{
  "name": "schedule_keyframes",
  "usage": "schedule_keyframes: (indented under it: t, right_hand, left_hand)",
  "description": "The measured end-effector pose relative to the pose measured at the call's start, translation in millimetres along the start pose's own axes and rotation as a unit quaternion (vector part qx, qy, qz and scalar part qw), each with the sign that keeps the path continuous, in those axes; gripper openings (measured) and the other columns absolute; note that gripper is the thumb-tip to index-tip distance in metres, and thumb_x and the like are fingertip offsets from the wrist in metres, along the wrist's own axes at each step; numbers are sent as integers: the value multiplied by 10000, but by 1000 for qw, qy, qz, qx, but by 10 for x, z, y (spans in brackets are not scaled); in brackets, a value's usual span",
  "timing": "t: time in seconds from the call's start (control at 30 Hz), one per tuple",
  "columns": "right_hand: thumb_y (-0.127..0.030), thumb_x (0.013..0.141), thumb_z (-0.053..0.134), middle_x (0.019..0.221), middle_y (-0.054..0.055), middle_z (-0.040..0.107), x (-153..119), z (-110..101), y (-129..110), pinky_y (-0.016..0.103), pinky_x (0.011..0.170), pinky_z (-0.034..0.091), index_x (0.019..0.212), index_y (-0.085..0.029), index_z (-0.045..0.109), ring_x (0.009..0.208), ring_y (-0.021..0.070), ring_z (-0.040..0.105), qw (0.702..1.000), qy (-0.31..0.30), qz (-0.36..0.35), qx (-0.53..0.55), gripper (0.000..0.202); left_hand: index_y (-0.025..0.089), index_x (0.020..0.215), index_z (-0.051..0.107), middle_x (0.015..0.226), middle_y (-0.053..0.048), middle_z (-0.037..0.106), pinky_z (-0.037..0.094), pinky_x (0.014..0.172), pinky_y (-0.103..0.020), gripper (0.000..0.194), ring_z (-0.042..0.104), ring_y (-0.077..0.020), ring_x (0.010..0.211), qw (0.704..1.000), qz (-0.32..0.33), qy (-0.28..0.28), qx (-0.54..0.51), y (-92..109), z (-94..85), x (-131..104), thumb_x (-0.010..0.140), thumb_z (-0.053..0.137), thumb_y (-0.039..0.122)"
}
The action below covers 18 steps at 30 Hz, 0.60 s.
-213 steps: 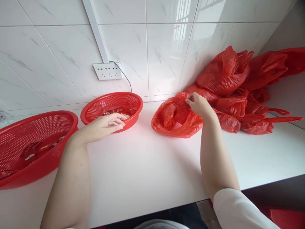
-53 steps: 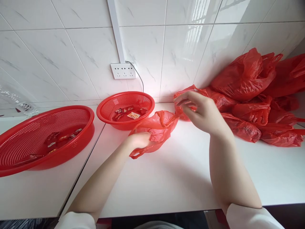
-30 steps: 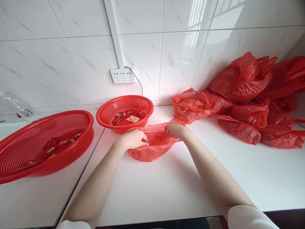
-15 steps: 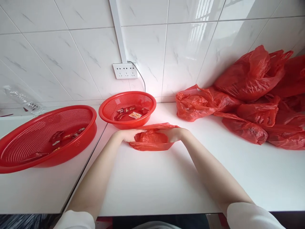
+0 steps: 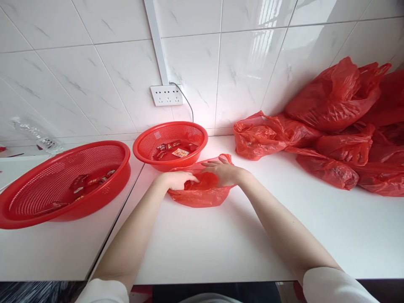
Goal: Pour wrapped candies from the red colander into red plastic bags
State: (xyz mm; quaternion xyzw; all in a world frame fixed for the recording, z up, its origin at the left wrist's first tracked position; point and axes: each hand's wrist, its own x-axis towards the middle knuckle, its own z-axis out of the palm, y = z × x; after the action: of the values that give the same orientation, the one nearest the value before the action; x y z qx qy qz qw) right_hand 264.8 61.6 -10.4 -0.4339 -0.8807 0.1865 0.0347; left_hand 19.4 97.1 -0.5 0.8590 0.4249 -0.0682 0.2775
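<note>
A red plastic bag point(image 5: 202, 198) lies in front of me on the white table, its mouth spread wide. At the left of that mouth is my left hand point(image 5: 179, 180), fingers stretched inward and apart, partly hidden by the bag's edge. My right hand point(image 5: 222, 171) reaches over the opening from the right, its fingers spread and the thumb side down in the bag. Neither hand visibly grips anything. Just behind the bag stands a small red plastic basket point(image 5: 202, 145) with several small wrapped packets point(image 5: 180, 152) in it.
To the left, a larger red basket point(image 5: 121, 168) holds several small packets point(image 5: 78, 185). Filled red bags point(image 5: 334, 97) are piled at the right against the tiled wall. A clear plastic bottle point(image 5: 38, 134) lies behind the large basket. A power socket point(image 5: 166, 95) is on the wall.
The bag's mouth has widened and its front edge has come slightly nearer. My right hand has risen out of the bag's side, with its fingers now showing; my left fingers show more too.
</note>
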Motion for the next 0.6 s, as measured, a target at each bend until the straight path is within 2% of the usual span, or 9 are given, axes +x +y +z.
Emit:
schedule_keyframes:
  t: [0.07, 0.1, 0.17, 0.23, 0.33, 0.43, 0.5, 0.6]
  right_hand:
    - [-285, 675, 710, 1593, 73, 183, 8, 83, 176, 533, 1154, 145, 1495, -282, 308, 1455, 355, 139, 995, -49, 72, 41, 913]
    - [-291, 664, 717, 1598, 86, 154, 5, 117, 260, 521, 1145, 191, 1520, -273, 230, 1456, 354, 135, 991, -68, 95, 62, 985]
    - [-314, 650, 726, 1604, 77, 126, -9, 164, 393, 489, 1130, 259, 1536, -291, 132, 1454, 338, 161, 986, -90, 107, 89, 1067]
    - [-329, 642, 729, 1603, 61, 139, -28, 185, 460, 468, 1130, 277, 1535, -309, 105, 1450, 318, 192, 986, -100, 94, 98, 1090]
    - [-322, 646, 727, 1587, 88, 197, -58, 179, 436, 442, 1113, 309, 1534, -278, 150, 1437, 316, 227, 988, -83, 80, 102, 1060]
    - [-327, 682, 697, 1567, 100, 256, -89, 121, 325, 393, 1039, 395, 1511, -263, 261, 1401, 314, 304, 992, -51, 77, 90, 939]
    - [-359, 667, 716, 1481, 110, 414, -102, 46, 236, 375, 923, 476, 1443, -265, 411, 1286, 322, 461, 991, -57, 84, 86, 839]
    - [-437, 691, 703, 1209, 94, 642, -103, -88, 91, 354, 728, 521, 1268, -271, 602, 978, 289, 645, 992, -44, 99, 71, 608]
  left_hand:
    - [407, 1240, 608, 1400, 22, 529, 478, 831, -335, 763, 557, -290, 1147, 997, 11, -62, 39, -25, -4, 26, 543, 586, 98]
    - [416, 1259, 592, 1420, 28, 506, 473, 850, -339, 772, 534, -293, 1183, 996, 12, -74, 39, -53, -10, 39, 555, 566, 100]
    - [413, 1279, 576, 1402, 24, 519, 468, 872, -334, 772, 529, -284, 1192, 996, 25, -85, 19, -128, -21, 60, 572, 551, 104]
    - [393, 1322, 541, 1346, 3, 559, 463, 892, -323, 780, 556, -263, 1153, 994, 47, -100, -15, -202, -23, 73, 594, 562, 115]
    - [343, 1386, 479, 1280, -28, 590, 461, 907, -312, 800, 582, -247, 1110, 991, 59, -94, -69, -246, -13, 60, 618, 624, 167]
    - [317, 1367, 505, 1300, -42, 576, 454, 935, -320, 794, 552, -264, 1164, 995, 47, -56, -67, -168, -8, -25, 602, 648, 164]
    - [324, 1350, 521, 1331, -33, 562, 452, 947, -323, 775, 527, -265, 1206, 996, 49, -38, -59, -51, -2, -122, 606, 610, 129]
    - [322, 1318, 539, 1314, -21, 583, 462, 946, -330, 649, 549, -247, 1183, 996, 44, 16, -71, 172, 60, -277, 691, 554, 156]
